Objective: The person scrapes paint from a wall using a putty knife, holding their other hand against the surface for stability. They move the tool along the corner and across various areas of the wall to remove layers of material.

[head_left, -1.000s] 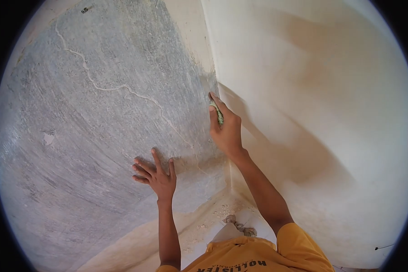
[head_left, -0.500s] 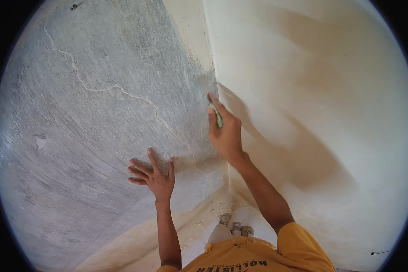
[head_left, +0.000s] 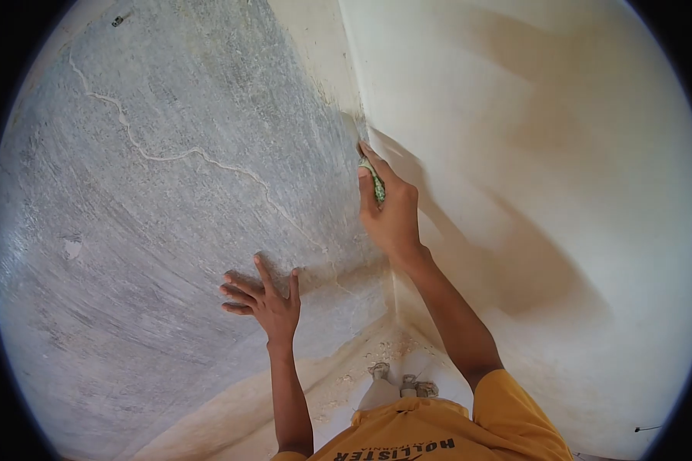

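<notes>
My left hand [head_left: 273,301] rests on the grey scraped wall [head_left: 177,223] with its fingers spread and nothing in it. Up at the corner, my right hand [head_left: 390,207] grips a green patterned handle [head_left: 374,181] between thumb and fingers. The far end of this tool, partly hidden by my fingers, is close to the grey wall's edge beside the corner. A pale, winding crack line [head_left: 196,151] runs down the grey wall between the upper left and my hands.
The smooth cream wall [head_left: 592,230] stands to the right, with shadows across it. Crumbs of plaster [head_left: 380,355] lie low in the corner near my feet. A small dark fitting [head_left: 118,21] sticks out at the top left.
My right hand has moved slightly up along the corner with the green handle. The whole view has shifted a little; my left hand stays spread on the wall.
</notes>
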`<state>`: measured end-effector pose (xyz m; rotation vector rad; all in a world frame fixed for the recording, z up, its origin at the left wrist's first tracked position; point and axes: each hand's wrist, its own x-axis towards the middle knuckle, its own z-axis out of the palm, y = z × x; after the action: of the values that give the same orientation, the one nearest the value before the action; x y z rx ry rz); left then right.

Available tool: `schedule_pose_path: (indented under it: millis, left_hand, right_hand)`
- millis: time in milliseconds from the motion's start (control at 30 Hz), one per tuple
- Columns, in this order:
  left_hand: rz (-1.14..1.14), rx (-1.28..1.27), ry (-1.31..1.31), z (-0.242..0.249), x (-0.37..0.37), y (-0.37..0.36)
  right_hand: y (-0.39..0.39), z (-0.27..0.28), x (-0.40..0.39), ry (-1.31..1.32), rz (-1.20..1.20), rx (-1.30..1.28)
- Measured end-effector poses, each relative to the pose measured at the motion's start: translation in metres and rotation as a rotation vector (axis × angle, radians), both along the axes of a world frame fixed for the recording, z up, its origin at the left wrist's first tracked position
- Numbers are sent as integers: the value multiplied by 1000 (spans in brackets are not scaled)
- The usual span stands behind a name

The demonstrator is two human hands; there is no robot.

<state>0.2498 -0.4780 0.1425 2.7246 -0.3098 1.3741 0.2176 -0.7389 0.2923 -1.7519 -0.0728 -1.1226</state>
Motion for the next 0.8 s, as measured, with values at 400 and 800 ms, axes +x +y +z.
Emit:
schedule_pose_path:
  millis: [400,800]
  left_hand:
    - [-21,-1,12,1,-3,-1]
    - [-18,13,12,0,0,0]
  right_hand:
    - [9,-24,0,-36,-60,-76]
    - [-9,-3,15,-45,-101,-22]
